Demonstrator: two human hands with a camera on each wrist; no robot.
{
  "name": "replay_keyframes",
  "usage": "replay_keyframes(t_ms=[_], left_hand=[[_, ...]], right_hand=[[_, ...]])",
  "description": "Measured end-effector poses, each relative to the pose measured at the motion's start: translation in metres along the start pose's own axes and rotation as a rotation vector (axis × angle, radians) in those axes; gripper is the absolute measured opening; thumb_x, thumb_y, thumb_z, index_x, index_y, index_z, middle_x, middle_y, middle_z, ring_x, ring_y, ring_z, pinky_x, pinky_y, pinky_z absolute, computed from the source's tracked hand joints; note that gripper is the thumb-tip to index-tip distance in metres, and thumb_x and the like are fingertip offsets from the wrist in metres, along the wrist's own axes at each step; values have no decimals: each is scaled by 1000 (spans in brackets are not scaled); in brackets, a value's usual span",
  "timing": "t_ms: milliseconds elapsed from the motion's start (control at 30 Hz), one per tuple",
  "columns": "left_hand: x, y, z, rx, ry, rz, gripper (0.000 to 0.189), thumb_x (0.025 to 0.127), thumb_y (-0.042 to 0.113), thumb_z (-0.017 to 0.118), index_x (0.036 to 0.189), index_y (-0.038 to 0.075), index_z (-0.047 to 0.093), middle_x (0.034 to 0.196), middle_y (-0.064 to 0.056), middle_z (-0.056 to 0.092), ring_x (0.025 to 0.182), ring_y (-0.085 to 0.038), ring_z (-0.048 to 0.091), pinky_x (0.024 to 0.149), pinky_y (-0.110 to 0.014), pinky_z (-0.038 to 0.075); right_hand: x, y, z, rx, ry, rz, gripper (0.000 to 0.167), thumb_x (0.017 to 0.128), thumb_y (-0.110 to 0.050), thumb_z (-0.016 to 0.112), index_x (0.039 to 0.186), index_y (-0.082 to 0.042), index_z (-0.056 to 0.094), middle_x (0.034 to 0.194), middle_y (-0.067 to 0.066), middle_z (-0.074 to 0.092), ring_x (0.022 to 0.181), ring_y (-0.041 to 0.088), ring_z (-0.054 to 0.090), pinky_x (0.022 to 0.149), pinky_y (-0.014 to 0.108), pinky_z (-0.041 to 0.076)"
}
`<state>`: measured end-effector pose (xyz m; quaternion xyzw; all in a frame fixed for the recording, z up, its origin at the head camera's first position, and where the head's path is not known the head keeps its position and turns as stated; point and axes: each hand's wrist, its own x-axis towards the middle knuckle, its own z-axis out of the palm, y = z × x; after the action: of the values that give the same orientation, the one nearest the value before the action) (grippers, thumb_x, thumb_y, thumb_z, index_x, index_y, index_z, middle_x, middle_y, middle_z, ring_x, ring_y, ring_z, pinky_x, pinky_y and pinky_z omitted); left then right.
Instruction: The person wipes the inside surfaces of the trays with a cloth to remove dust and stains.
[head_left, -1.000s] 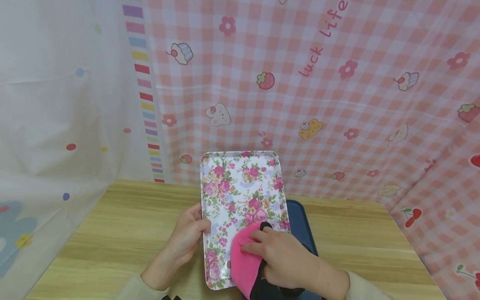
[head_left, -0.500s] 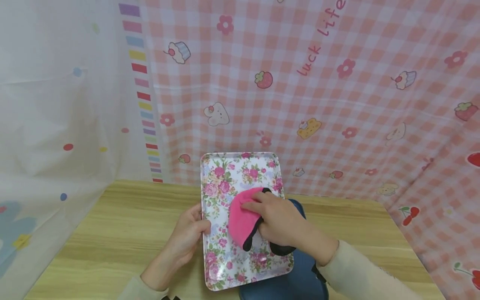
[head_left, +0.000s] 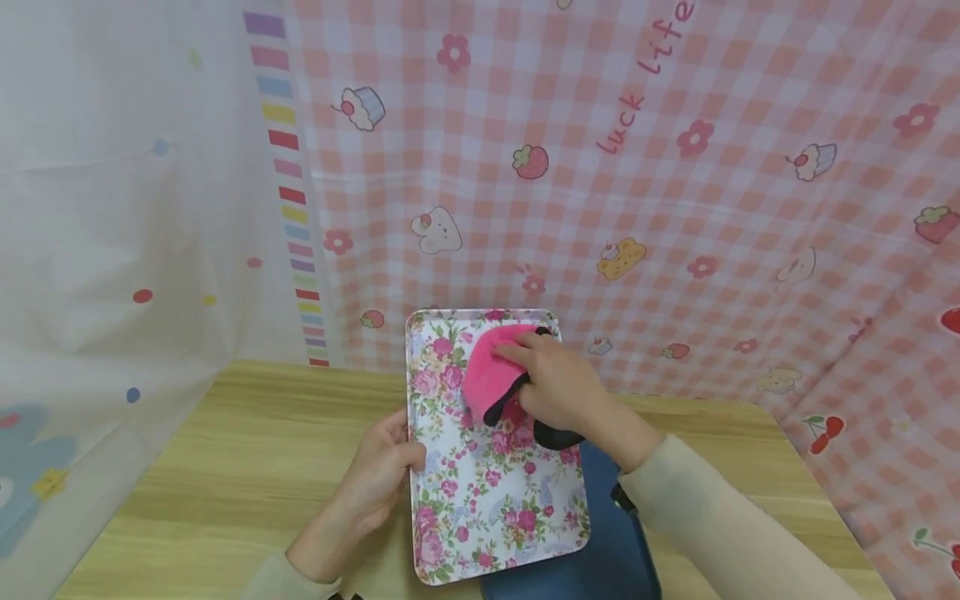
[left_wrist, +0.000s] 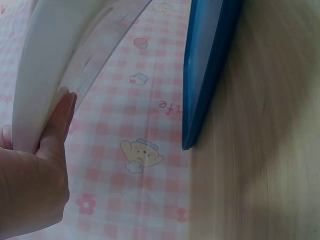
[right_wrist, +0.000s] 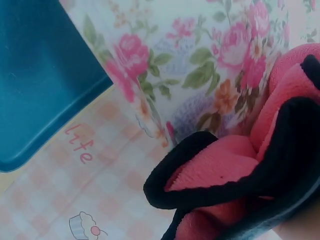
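A white tray with a pink rose print (head_left: 472, 500) is held up at a tilt, its printed face toward me. My left hand (head_left: 378, 462) grips its left edge, thumb on the front and fingers behind; the left wrist view shows the fingers (left_wrist: 59, 117) against the pale back. In my right hand (head_left: 562, 387) is a bunched pink cloth with black edging (head_left: 491, 375), pressed on the upper right of the printed face. In the right wrist view the folded cloth (right_wrist: 220, 162) lies against the roses and hides part of the tray.
Behind and below the floral tray, a dark blue tray (head_left: 600, 550) lies on the wooden table (head_left: 255, 467). A pink checked curtain (head_left: 465, 192) hangs along the back and right, with a white sheet (head_left: 90, 233) at the left.
My right hand has slid the pink cloth up the floral tray, from its lower part to near the top. The left hand keeps its grip on the edge, and the tray barely shifts.
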<state>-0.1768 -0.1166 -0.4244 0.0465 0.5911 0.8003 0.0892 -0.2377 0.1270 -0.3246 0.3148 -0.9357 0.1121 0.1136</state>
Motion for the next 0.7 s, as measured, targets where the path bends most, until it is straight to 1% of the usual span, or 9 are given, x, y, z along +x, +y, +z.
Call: replay_keyframes(t_ms=[67, 133, 200, 300, 367, 433, 567, 600, 700], left_hand=[[0, -1, 0, 4, 7, -2, 82, 67, -14, 47, 149, -10, 45, 127, -24, 68, 105, -26, 71, 86, -33, 60], [0, -1, 0, 6, 13, -3, 81, 67, -14, 47, 148, -10, 46, 126, -24, 69, 104, -26, 72, 86, -33, 60], [0, 0, 1, 5, 17, -4, 81, 66, -14, 48, 147, -10, 48, 125, -24, 69, 104, -27, 72, 86, -33, 60], [-1, 0, 2, 2, 22, 1, 81, 66, -15, 48, 146, -11, 49, 124, -24, 70, 103, -27, 72, 85, -33, 60], [-1, 1, 3, 0, 26, 4, 81, 65, -15, 48, 146, -10, 49, 124, -24, 70, 102, -26, 73, 85, -32, 60], [-1, 1, 4, -3, 30, 5, 82, 65, -15, 48, 147, -10, 48, 125, -24, 70, 102, -26, 72, 85, -32, 60], [-1, 1, 4, -6, 27, 5, 84, 65, -15, 48, 149, -9, 47, 127, -25, 69, 105, -27, 72, 87, -33, 60], [-1, 1, 4, -4, 22, 6, 84, 66, -15, 48, 149, -9, 46, 128, -25, 68, 106, -27, 72, 87, -33, 60], [-2, 1, 3, 4, 9, 3, 84, 67, -14, 47, 151, -8, 45, 131, -25, 67, 109, -28, 71, 89, -34, 59]], right_hand=[[3, 3, -1, -2, 8, 21, 60, 83, -2, 60, 142, -12, 66, 144, 18, 60, 131, 37, 58, 78, 40, 53], [6, 5, -3, 7, 14, 45, 60, 84, -2, 60, 143, -12, 66, 146, 18, 59, 132, 38, 57, 89, 45, 56], [7, 7, -6, 15, 20, 75, 59, 85, -4, 60, 144, -11, 65, 146, 19, 59, 132, 39, 57, 98, 50, 54], [7, 10, -9, 22, 21, 125, 60, 86, -5, 60, 145, -11, 64, 146, 20, 59, 131, 41, 57, 101, 54, 52], [6, 11, -11, 21, 19, 153, 60, 85, -5, 59, 145, -12, 63, 146, 20, 59, 131, 41, 57, 98, 54, 54], [4, 13, -11, 23, 14, 172, 62, 84, -4, 57, 145, -11, 63, 148, 20, 58, 130, 42, 58, 90, 50, 55], [0, 16, -11, 22, 13, 188, 64, 82, -1, 57, 145, -12, 63, 149, 19, 57, 126, 41, 60, 76, 43, 49], [-1, 17, -10, 25, 15, 188, 64, 82, -2, 58, 145, -12, 64, 148, 18, 58, 125, 40, 62, 74, 43, 47], [-7, 18, -9, 41, 22, 190, 62, 82, -4, 61, 144, -13, 65, 144, 17, 62, 122, 39, 63, 75, 43, 48]])
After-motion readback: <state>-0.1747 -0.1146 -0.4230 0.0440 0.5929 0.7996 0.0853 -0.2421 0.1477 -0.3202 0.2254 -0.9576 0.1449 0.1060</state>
